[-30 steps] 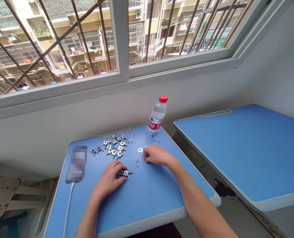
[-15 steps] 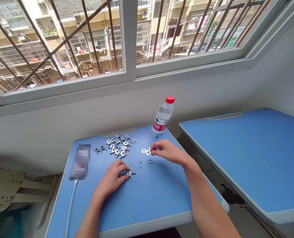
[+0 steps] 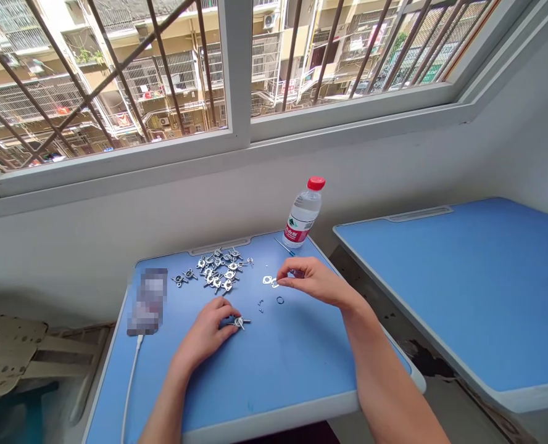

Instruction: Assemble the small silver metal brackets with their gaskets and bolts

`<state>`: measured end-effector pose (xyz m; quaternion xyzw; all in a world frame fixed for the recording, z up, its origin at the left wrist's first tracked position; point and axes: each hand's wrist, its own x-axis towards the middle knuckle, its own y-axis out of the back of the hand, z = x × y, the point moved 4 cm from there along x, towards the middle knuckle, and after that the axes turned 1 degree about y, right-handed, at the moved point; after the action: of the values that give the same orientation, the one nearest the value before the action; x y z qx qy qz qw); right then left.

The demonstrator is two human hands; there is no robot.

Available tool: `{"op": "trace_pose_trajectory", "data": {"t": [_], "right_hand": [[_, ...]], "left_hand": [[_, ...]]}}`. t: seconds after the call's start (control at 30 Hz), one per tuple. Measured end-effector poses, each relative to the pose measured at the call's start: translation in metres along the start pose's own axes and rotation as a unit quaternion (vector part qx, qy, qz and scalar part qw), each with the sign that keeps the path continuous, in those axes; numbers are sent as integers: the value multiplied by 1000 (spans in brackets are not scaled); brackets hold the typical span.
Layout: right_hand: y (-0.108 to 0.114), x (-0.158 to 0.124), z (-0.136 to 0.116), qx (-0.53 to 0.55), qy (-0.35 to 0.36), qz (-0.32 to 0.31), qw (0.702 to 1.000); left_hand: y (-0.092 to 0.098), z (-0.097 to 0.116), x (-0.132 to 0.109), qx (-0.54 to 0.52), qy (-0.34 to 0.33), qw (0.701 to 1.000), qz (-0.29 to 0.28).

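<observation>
Left hand point(image 3: 211, 330): in the head view it sat lower middle, thumb and fingers closed around one end of a metal fitting point(image 3: 240, 322) on the blue desk point(image 3: 302, 370).
Right hand point(image 3: 313, 280): right of centre, thumb and fingertip bunched at the thin plates point(image 3: 263, 280); couldn't tell if they'd pinched one.
Loose bits: small screws point(image 3: 261, 302) and a dark ring point(image 3: 280, 304) lay mid-frame, so probably unfinished stuff.
Pile point(image 3: 217, 282): similar fittings, left of centre, maybe done, too tiny to check.
</observation>
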<state>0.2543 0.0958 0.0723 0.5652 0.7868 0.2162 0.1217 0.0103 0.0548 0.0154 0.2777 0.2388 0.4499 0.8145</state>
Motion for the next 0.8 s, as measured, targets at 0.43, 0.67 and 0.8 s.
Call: {"op": "trace_pose_trajectory", "data": {"t": [0.43,0.67,0.8], "right_hand": [[-3,-2,-5,-34,5,10,999],[3,-1,4,-36,-13,58,998],[4,-1,4,-30,-18,63,997]], "left_hand": [[4,2,-3,-8,10,1000,11],[24,-3,-8,-27,43,993,105],[52,-16,-18,-79,46,942,324]]}}
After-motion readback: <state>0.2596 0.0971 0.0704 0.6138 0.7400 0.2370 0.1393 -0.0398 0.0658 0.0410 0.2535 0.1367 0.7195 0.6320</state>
